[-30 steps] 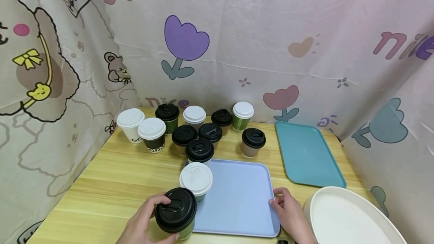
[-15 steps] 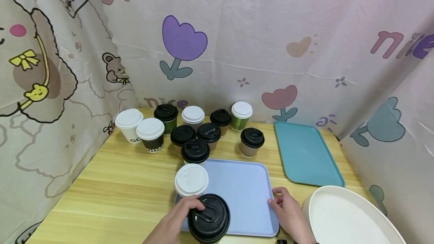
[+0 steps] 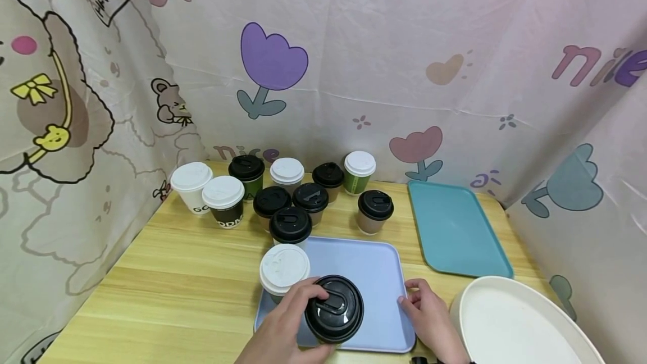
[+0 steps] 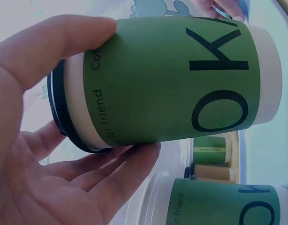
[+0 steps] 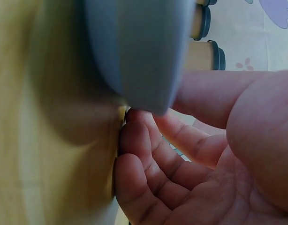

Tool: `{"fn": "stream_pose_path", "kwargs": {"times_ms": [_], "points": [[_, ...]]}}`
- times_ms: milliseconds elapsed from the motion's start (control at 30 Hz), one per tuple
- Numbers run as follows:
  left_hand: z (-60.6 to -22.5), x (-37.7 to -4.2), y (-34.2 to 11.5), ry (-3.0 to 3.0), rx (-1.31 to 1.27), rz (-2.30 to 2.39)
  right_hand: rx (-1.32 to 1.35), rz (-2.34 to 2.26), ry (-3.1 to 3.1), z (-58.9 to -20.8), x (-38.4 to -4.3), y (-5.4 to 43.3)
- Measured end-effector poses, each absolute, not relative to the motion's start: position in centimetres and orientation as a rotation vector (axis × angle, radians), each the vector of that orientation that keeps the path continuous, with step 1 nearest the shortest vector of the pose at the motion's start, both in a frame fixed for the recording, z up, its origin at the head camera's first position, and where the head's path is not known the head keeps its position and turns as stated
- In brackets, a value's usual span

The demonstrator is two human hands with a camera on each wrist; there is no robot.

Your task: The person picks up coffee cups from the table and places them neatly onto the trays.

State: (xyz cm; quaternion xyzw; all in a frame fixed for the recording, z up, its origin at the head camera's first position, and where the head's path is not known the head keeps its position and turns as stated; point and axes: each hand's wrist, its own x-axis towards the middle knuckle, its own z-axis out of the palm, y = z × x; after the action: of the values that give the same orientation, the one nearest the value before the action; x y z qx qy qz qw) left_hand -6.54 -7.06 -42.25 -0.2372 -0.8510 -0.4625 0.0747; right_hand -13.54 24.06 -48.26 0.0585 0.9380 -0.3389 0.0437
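My left hand (image 3: 283, 327) grips a green paper coffee cup (image 4: 172, 84) with a black lid, held over the front of the light blue tray (image 3: 376, 288). In the left wrist view the thumb lies along one side of the cup and the fingers along the other. Beside it at the tray's left edge stands a white-lidded green cup (image 3: 285, 267). My right hand (image 3: 429, 316) holds the tray's right rim. The right wrist view shows the thumb on one side of the tray edge (image 5: 148, 56) and the curled fingers at its underside.
Behind the tray stand several lidded paper cups, among them a black-lidded brown cup (image 3: 375, 212) and a white-lidded green one (image 3: 359, 172). A teal tray (image 3: 460, 229) lies at the back right. A large white container (image 3: 525, 324) occupies the front right.
My left hand has carried the black-lidded cup rightward, from the tray's left front corner to over the tray. The right hand keeps its place at the rim.
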Motion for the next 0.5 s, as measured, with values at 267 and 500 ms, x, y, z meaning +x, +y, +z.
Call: {"fn": "stream_pose_path", "kwargs": {"times_ms": [267, 500], "points": [[-40.9, -7.5, -7.1, -2.556, -0.724, -1.326, 0.196, -1.042, 2.849, -48.3, -13.5, 23.9], [-38.9, -8.7, -8.3, -2.529, -0.802, -1.097, 0.2, -1.016, 2.853, -48.2, -13.5, 24.0]]}}
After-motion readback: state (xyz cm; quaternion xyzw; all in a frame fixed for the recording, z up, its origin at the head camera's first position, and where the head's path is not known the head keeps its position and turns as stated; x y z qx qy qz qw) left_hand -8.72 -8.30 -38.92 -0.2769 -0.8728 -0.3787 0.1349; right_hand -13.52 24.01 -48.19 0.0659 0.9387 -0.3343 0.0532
